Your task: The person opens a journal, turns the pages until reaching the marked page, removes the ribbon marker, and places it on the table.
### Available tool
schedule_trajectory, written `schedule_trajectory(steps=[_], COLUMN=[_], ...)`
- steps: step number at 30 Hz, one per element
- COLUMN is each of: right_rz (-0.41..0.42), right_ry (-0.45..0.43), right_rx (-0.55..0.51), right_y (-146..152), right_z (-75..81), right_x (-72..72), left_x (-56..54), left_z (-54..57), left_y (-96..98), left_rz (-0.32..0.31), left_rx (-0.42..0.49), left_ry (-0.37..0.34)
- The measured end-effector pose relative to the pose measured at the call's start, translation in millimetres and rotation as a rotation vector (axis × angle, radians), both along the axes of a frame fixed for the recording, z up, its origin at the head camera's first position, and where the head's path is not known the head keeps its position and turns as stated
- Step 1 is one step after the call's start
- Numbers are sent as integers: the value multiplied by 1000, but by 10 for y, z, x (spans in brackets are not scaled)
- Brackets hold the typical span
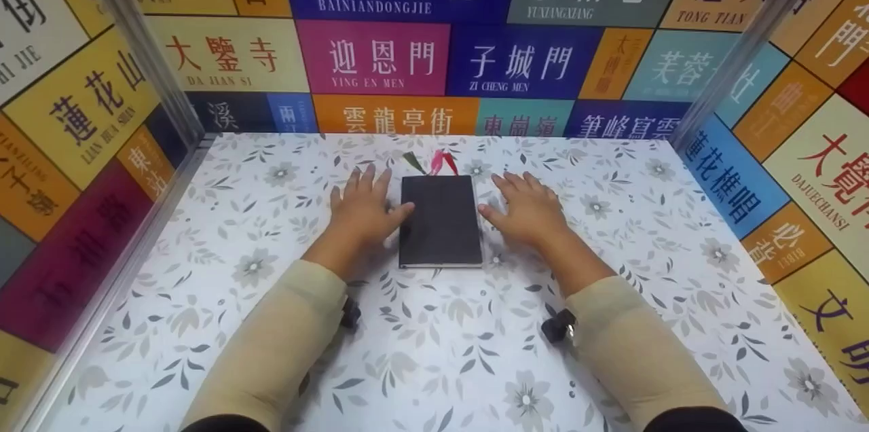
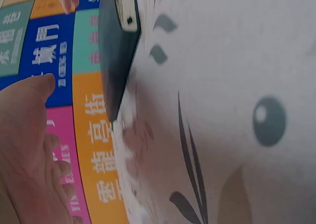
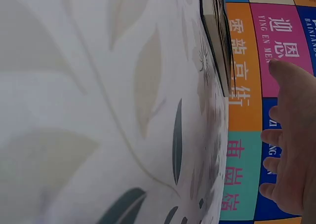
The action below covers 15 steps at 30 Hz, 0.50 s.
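A closed notebook [image 1: 441, 225] with a dark cover lies flat on the patterned tabletop, between both hands. Green, pink and red tassels [image 1: 438, 162] stick out past its far edge. My left hand [image 1: 366, 204] is to the left of the notebook with fingers spread, and its thumb overlaps the cover's left edge in the head view. From the left wrist, the same hand [image 2: 29, 145] shows raised over the table. On the other side, my right hand [image 1: 529, 208] has its fingers spread, thumb toward the notebook's right edge. The right wrist view shows the notebook's page block [image 3: 212, 21] beyond the thumb.
White tabletop [image 1: 448, 350] with grey leaves and flowers extends around the notebook. A colourful wall panel [image 1: 380, 65] with printed characters rises along the back. Similar side panels [image 1: 75, 133] flank the table, with metal corner posts [image 1: 733, 45] at the back corners.
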State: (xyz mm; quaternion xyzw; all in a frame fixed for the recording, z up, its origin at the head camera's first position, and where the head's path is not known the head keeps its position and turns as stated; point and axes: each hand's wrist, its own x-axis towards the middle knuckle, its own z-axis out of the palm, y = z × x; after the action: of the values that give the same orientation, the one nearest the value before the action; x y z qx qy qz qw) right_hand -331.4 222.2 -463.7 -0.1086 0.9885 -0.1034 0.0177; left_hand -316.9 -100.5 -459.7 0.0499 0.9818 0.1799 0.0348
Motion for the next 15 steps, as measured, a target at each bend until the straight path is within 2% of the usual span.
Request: schedule_trajectory(steps=[3, 8, 15], right_rz=[30, 77, 107], right_ry=[-25, -77, -121], right_rx=[6, -29, -30], right_y=[-55, -142, -220], right_z=[-12, -14, -27], right_x=[34, 109, 203], left_x=[66, 163, 283], left_z=[5, -48, -94], left_y=[53, 135, 218], left_rz=[-43, -127, -211], left_rx=[2, 26, 6], left_ry=[-27, -119, -171])
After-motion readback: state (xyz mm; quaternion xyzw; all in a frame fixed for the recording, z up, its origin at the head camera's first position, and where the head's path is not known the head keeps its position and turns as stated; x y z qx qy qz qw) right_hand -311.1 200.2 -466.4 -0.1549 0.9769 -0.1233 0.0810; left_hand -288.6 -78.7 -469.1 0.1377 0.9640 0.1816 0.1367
